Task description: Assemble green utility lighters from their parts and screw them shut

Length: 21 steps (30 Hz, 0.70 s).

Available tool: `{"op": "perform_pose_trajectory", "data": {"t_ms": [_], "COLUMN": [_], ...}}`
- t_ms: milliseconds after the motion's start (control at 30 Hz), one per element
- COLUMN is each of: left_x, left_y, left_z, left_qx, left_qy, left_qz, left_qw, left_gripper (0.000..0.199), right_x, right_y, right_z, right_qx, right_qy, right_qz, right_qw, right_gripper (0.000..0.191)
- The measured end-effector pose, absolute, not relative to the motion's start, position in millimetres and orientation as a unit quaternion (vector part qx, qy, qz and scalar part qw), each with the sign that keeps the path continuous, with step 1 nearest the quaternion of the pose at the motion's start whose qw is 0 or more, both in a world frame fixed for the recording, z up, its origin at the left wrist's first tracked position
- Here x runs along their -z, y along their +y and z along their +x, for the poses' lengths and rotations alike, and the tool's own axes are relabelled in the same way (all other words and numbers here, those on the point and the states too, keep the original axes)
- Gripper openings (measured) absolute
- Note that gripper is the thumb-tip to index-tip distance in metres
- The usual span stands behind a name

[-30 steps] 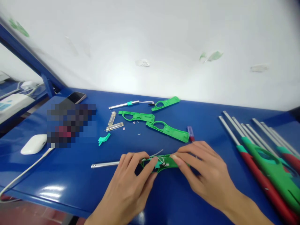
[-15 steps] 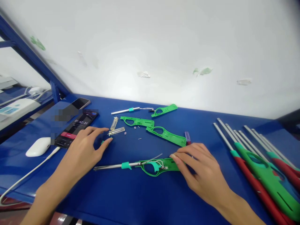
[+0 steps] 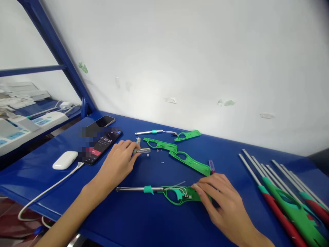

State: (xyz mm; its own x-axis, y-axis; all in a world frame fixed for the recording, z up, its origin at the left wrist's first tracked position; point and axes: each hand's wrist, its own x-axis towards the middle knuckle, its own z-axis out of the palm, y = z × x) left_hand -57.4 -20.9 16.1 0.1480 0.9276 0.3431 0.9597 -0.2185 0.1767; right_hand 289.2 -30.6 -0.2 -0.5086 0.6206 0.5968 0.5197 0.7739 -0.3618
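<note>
My left hand (image 3: 118, 160) has its thumb and fingers closed on the near end of a clear fuel tank (image 3: 144, 150). A second clear fuel tank (image 3: 138, 141) lies just beyond those fingertips. My right hand (image 3: 223, 203) grips the end of a green lighter handle half (image 3: 171, 201), partly hiding it. In that half sit a teal trigger (image 3: 178, 194), white wires and a thin tube. A metal lighter barrel (image 3: 131, 189) with a teal collar (image 3: 148, 189) extends from it to the left. A purple tank (image 3: 211, 166) shows behind my right hand.
Green handle halves (image 3: 191, 164) and another barrel (image 3: 146, 132) lie farther back, with tiny loose parts (image 3: 162, 162) near them. Assembled lighters (image 3: 285, 209) are grouped at the right. Phones (image 3: 104, 144), a white earbud case (image 3: 65, 160) and a cable (image 3: 41, 193) occupy the left side.
My left hand has moved forward and its fingers have closed on the clear fuel tank. My right hand stays at the handle half. The camera view has shifted up and left.
</note>
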Motion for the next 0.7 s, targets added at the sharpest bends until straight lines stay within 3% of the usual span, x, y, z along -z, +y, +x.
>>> {"op": "perform_pose_trajectory", "data": {"t_ms": [100, 200, 333, 433, 567, 700], "left_x": [-29.0, -41.9, -51.4, -50.4, -37.6, -23.9], "left_y": [-28.5, -40.1, -50.1, -40.4, -15.0, -4.0], "left_z": [-39.6, -6.2, 29.0, 20.2, -24.4, -47.3], "left_qx": [0.234, 0.253, 0.232, 0.211, 0.153, 0.065], "left_qy": [-0.563, -0.471, -0.395, -0.423, -0.535, -0.572], "left_qz": [-0.793, -0.845, -0.888, -0.881, -0.831, -0.816], "left_qw": [0.024, -0.013, -0.038, -0.031, 0.020, 0.060], "left_gripper": [0.014, 0.011, 0.012, 0.035, 0.016, 0.025], "right_x": [-4.0, -12.1, -16.4, -13.1, -11.6, -14.9], "right_y": [-34.3, -38.5, -39.6, -36.1, -30.1, -29.2], "right_z": [281.0, 263.3, 251.0, 263.5, 286.0, 292.9], "right_qx": [-0.084, -0.216, -0.356, -0.304, -0.220, -0.189], "right_qy": [-0.846, -0.802, -0.768, -0.760, -0.732, -0.741], "right_qz": [-0.357, -0.406, -0.409, -0.427, -0.459, -0.433], "right_qw": [0.387, 0.380, 0.341, 0.383, 0.452, 0.477], "right_gripper": [0.035, 0.053, 0.038, 0.028, 0.022, 0.019]}}
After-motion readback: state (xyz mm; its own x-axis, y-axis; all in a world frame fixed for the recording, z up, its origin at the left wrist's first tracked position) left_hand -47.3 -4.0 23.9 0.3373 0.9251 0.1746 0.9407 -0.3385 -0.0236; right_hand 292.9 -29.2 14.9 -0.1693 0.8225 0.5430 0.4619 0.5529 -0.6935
